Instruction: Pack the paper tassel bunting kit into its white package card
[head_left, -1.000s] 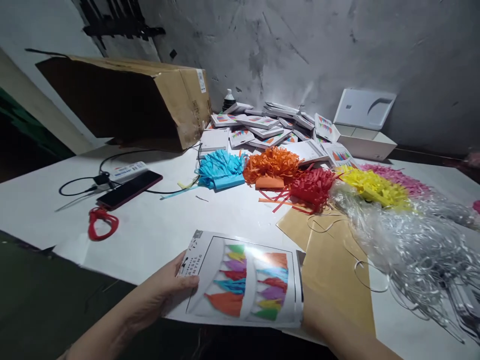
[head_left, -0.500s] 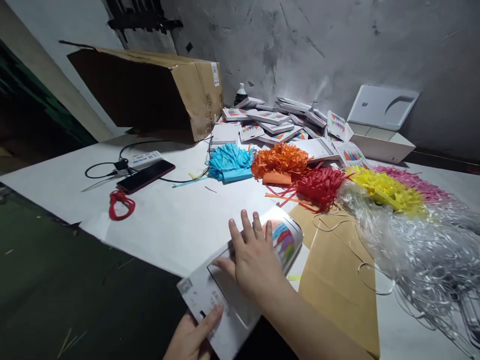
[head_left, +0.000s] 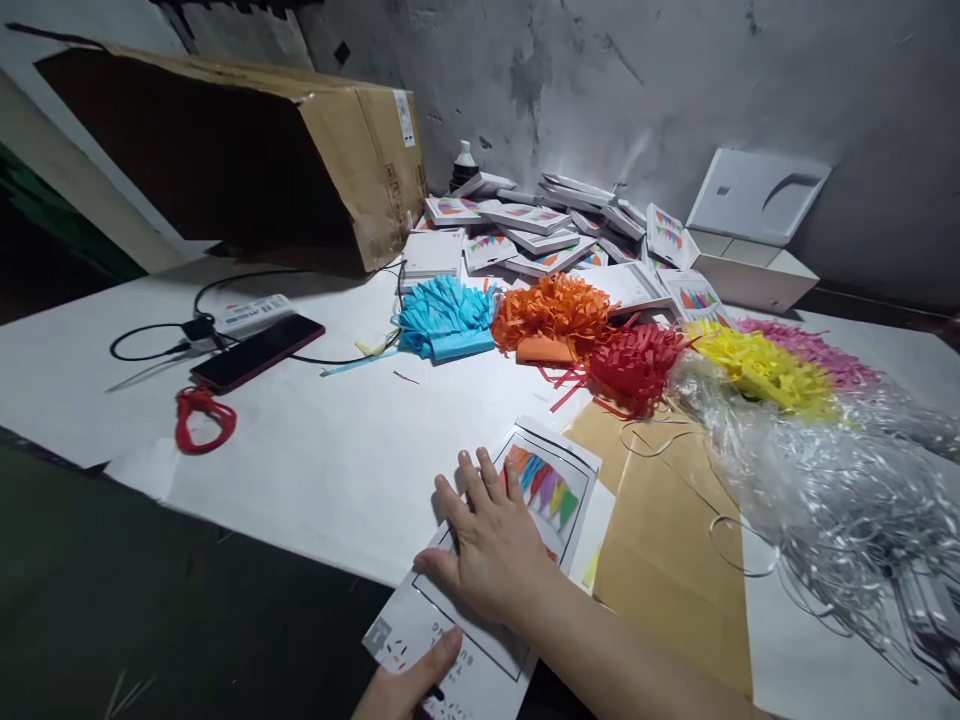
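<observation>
With right hand [head_left: 491, 545] fingers spread flat on the printed card [head_left: 491, 570] overhanging the counter [head_left: 322, 450] edge and left hand [head_left: 409, 685] fingers closed on its corner, uneven pressure could crease it.

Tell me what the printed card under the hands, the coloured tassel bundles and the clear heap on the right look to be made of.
Printed card: glossy coated paper or thin card, judging by its sheen and flat lie under the right hand. Blue tassel bundle and orange tassel bundle: matte tissue-like paper, cut into thin fringed strips. Clear heap: probably thin transparent plastic film, crinkled and glinting.
</observation>
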